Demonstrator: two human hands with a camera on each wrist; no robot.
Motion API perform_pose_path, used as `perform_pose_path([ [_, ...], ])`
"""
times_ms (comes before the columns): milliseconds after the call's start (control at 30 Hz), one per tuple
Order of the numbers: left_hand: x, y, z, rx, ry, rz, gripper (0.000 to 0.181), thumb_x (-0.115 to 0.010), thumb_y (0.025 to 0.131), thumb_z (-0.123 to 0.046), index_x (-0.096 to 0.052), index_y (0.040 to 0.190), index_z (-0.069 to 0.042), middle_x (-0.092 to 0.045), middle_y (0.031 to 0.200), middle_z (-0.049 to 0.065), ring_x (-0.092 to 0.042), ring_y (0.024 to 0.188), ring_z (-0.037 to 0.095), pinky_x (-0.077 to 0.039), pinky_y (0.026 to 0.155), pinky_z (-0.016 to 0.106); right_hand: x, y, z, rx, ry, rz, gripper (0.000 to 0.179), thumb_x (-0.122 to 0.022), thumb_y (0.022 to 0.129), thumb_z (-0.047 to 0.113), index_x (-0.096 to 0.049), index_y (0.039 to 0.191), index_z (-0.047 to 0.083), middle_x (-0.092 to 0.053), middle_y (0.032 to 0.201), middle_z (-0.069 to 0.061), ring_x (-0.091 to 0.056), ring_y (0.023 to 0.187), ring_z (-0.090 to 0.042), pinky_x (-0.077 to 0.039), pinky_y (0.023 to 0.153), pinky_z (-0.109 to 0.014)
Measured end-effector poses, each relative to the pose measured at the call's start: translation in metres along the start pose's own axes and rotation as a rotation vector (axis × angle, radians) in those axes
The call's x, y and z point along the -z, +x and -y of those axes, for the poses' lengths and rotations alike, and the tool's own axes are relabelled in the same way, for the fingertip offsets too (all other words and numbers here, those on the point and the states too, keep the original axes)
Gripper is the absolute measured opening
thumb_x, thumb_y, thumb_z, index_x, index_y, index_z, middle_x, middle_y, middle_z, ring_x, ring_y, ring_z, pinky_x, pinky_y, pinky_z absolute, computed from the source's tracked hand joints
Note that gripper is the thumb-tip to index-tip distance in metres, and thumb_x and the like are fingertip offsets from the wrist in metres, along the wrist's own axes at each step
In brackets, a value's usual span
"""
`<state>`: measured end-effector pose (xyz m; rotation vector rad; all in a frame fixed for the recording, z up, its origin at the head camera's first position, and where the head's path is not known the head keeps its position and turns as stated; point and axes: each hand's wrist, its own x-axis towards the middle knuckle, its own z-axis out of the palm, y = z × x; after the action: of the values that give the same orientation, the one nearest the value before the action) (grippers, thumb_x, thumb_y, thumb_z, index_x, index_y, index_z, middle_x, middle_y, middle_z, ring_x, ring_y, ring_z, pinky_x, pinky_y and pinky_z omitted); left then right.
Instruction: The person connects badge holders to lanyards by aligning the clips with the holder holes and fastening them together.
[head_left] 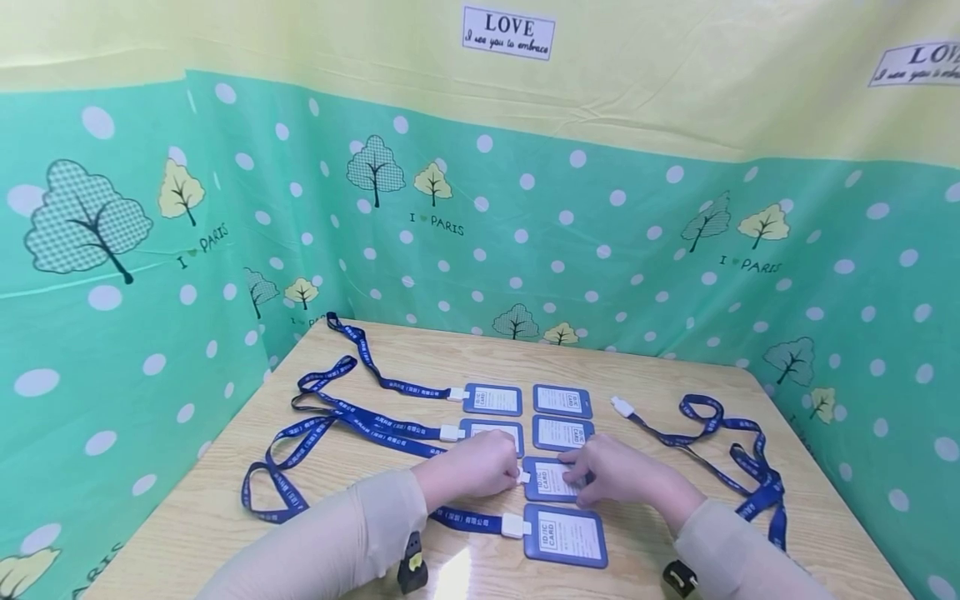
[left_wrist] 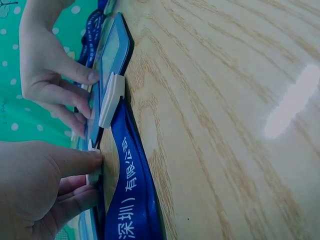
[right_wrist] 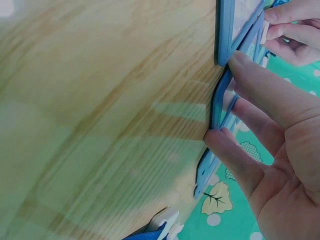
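My left hand pinches a white plastic clip at the left end of a blue ID card holder, the third one down in its column. Across from it, my right hand holds the same holder by its right part, with thumb and fingers at opposite edges in the right wrist view. The strap behind the clip is mostly hidden by my left hand. Just nearer lies another blue card holder, joined by a white clip to a blue lanyard with white print.
Farther back lie card holders with lanyards stretching left. Two more holders, one the back right holder, show no strap attached. A loose lanyard with a white clip lies right on the wooden table. A green curtain surrounds it.
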<state>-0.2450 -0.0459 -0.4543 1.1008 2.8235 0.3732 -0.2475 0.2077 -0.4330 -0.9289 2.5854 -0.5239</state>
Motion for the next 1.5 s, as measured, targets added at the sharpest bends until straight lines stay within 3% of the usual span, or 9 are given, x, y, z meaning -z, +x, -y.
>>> perform_pose_path([
  [167,-0.0006,0.0005,-0.0005,-0.009,0.006,-0.012,0.005,-0.079,0.089,-0.022,-0.083,0.093,-0.021,-0.064,0.08,-0.012,-0.053,0.07,-0.001,-0.05,0.068,0.013,0.0005,-0.0011,-0.0001,0.011,0.009,-0.001,0.038,-0.087,0.077,0.019,-0.078,0.113,0.012,-0.065,0.134,-0.01,-0.063,0.076,-0.002,-0.049,0.063,-0.023],
  [333,-0.0019,0.002,0.0,-0.022,0.016,-0.021,0.005,-0.079,0.09,-0.021,-0.083,0.092,-0.02,-0.065,0.079,-0.012,-0.052,0.07,-0.001,-0.049,0.068,0.014,0.0,-0.0008,-0.0019,0.015,0.008,-0.005,0.038,-0.088,0.077,0.019,-0.078,0.112,0.012,-0.066,0.133,-0.01,-0.065,0.082,-0.002,-0.049,0.064,-0.023],
  [667,-0.005,0.0027,-0.0029,0.017,0.051,-0.038,0.008,-0.08,0.089,-0.026,-0.082,0.082,-0.023,-0.067,0.08,-0.012,-0.056,0.074,0.001,-0.051,0.074,0.017,0.0006,-0.0021,0.0035,0.003,0.012,-0.01,0.038,-0.087,0.077,0.018,-0.078,0.113,0.011,-0.066,0.133,-0.01,-0.052,0.058,-0.006,-0.043,0.055,-0.022],
  [767,-0.0056,0.0027,-0.004,0.024,0.047,-0.043,0.009,-0.08,0.089,-0.025,-0.081,0.08,-0.024,-0.067,0.08,-0.012,-0.056,0.073,0.001,-0.051,0.073,0.017,0.0007,-0.0026,0.0044,0.006,0.007,-0.015,0.038,-0.088,0.077,0.018,-0.078,0.113,0.011,-0.066,0.132,-0.011,-0.061,0.068,-0.005,-0.045,0.059,-0.022],
  [867,-0.0053,0.0022,-0.0057,0.03,0.035,-0.053,0.011,-0.079,0.089,-0.023,-0.081,0.078,-0.022,-0.066,0.079,-0.011,-0.056,0.073,0.002,-0.052,0.073,0.017,0.0009,-0.0028,0.0051,0.002,-0.002,-0.018,0.037,-0.088,0.077,0.019,-0.078,0.112,0.012,-0.067,0.131,-0.01,-0.07,0.095,-0.012,-0.048,0.066,-0.021],
  [1000,-0.0054,0.0009,-0.0076,0.044,0.043,-0.062,0.01,-0.079,0.089,-0.023,-0.081,0.079,-0.021,-0.066,0.081,-0.009,-0.058,0.074,0.003,-0.053,0.074,0.018,0.0011,-0.0021,0.006,-0.008,-0.014,-0.018,0.036,-0.088,0.077,0.019,-0.079,0.112,0.013,-0.067,0.131,-0.008,-0.065,0.118,-0.028,-0.049,0.073,-0.023],
  [1167,-0.0054,-0.0004,-0.0081,0.066,0.044,-0.055,0.009,-0.08,0.088,-0.023,-0.081,0.08,-0.021,-0.066,0.082,-0.008,-0.059,0.075,0.003,-0.054,0.074,0.018,-0.0003,-0.0009,0.0056,-0.021,-0.031,-0.015,0.036,-0.087,0.078,0.021,-0.079,0.112,0.015,-0.066,0.133,-0.007,-0.059,0.126,-0.034,-0.051,0.081,-0.028],
  [1367,-0.0075,-0.0015,-0.0061,0.022,0.042,-0.066,0.012,-0.079,0.089,-0.023,-0.08,0.077,-0.022,-0.064,0.079,-0.009,-0.055,0.07,0.002,-0.052,0.069,0.016,-0.003,-0.003,0.0039,-0.036,-0.025,-0.023,0.036,-0.088,0.078,0.024,-0.079,0.112,0.016,-0.067,0.133,-0.006,-0.057,0.129,-0.037,-0.051,0.102,-0.048],
  [1500,-0.0068,-0.0038,-0.0063,0.018,0.06,-0.076,0.008,-0.079,0.088,-0.021,-0.081,0.081,-0.02,-0.067,0.081,-0.007,-0.058,0.072,0.003,-0.053,0.07,0.016,-0.003,-0.0037,0.0036,-0.04,-0.025,-0.037,0.036,-0.088,0.078,0.026,-0.079,0.112,0.018,-0.067,0.133,-0.005,-0.055,0.129,-0.038,-0.047,0.104,-0.054],
])
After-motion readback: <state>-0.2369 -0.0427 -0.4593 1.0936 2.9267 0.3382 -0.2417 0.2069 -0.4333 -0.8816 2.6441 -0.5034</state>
